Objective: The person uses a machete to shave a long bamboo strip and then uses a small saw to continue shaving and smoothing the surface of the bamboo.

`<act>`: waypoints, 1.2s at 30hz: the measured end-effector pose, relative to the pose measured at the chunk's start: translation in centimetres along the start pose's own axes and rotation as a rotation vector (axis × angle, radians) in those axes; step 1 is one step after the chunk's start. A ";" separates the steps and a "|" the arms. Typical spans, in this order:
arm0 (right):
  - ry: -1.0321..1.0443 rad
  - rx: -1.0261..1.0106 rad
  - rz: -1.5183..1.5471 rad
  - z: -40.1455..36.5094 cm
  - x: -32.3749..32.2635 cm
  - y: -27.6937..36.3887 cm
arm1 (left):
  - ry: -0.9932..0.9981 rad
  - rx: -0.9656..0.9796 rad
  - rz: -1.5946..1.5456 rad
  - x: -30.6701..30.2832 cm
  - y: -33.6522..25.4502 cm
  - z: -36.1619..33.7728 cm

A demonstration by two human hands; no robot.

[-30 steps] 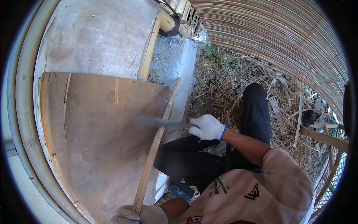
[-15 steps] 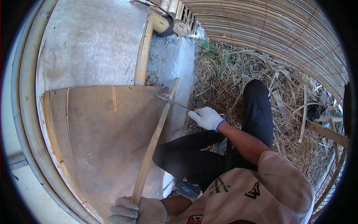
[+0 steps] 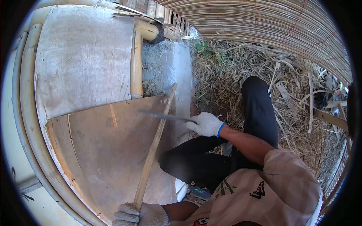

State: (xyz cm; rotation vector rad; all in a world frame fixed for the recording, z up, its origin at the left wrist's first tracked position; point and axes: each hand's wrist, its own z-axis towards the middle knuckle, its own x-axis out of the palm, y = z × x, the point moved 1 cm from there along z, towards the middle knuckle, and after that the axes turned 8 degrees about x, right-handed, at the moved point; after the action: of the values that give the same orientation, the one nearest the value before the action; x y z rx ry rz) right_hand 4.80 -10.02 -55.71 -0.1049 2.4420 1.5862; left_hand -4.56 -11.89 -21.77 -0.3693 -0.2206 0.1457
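Observation:
My left hand (image 3: 147,215), in a whitish knit glove, is closed round the lower end of a long bamboo strip (image 3: 151,158). The strip slants up and away over a brown plywood sheet (image 3: 102,150), its far tip near a pale concrete ledge (image 3: 177,64). In my right hand (image 3: 208,124), gloved in white with a blue cuff, is the handle of a long-bladed knife (image 3: 160,116). Its blade, slightly blurred, crosses the strip a short way below the tip and points left.
A lighter plywood panel (image 3: 85,52) lies beyond the brown sheet, with curved bamboo poles (image 3: 30,98) along the left. Dry shavings (image 3: 222,71) cover the ground at right, under a bamboo slat screen (image 3: 260,22). My bent knees in black trousers (image 3: 260,109) are close to the right hand.
The knife has moved down along the strip from near its tip, and its blade lies closer to level. My left hand keeps its grip; the view has shifted slightly.

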 end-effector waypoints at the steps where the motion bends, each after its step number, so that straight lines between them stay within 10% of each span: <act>1: -0.002 -0.118 -0.034 -0.3 -0.2 0.3 | -0.010 -0.006 -0.011 0.0 0.1 -0.1; 6: -0.058 0.144 -0.005 1.9 0.1 -2.1 | -0.192 -0.089 -0.097 0.5 -0.5 -1.0; 11: 0.056 -0.025 -0.060 0.9 0.6 -1.1 | 0.056 -0.026 -0.012 -0.8 0.5 -0.1; 36: -0.282 0.163 -0.080 1.3 1.9 -7.5 | -0.050 -0.193 -0.375 -6.9 3.4 1.7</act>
State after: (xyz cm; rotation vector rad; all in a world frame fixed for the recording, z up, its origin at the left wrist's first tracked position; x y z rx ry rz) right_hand 4.51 -11.78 -63.40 0.0456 2.3030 1.2675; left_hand -11.94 -9.43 -22.72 -0.5098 -0.3511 -0.2378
